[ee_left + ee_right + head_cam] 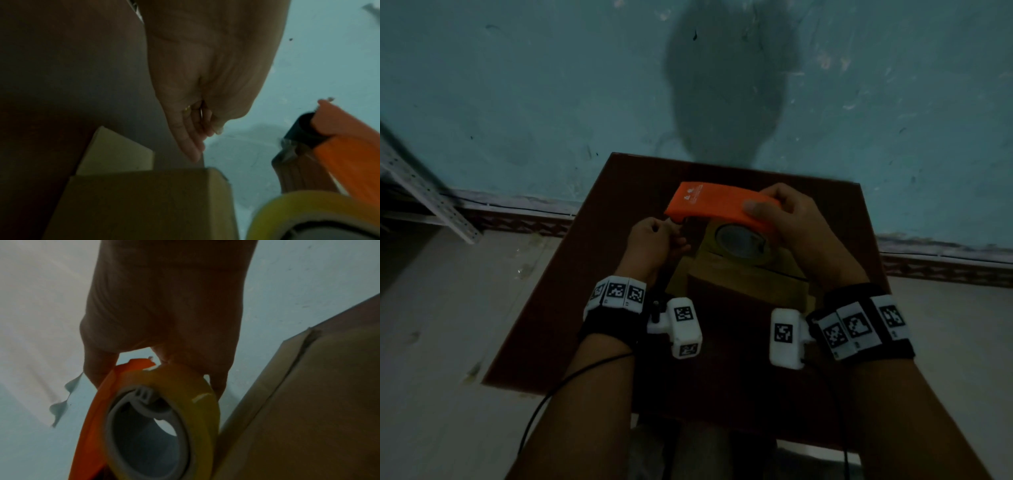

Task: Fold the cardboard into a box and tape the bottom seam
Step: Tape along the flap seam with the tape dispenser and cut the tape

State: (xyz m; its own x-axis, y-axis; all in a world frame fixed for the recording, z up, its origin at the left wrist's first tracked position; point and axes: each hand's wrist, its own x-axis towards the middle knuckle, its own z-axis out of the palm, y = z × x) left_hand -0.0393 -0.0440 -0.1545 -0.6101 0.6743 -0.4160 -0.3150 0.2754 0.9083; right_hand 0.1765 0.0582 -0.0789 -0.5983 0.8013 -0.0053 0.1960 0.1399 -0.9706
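A brown cardboard box (743, 277) stands in the middle of a dark brown table (585, 291), its seam side up. Just above it, my right hand (791, 219) grips an orange tape dispenser (715, 202) by its rear end. The yellowish tape roll (739, 240) hangs under the dispenser, close to the box top. In the right wrist view the roll (201, 394) sits beside the box edge (308, 402). My left hand (671, 240) hovers at the dispenser's front tip with its fingers (195, 146) close together. I see nothing held in it. A pale flap (115, 152) lies beyond the box (144, 203).
A teal wall (551, 85) rises right behind the table's far edge. A white perforated metal rack (424, 192) leans at the far left. Pale floor tiles surround the table. A black cable (558, 394) trails from my left wrist.
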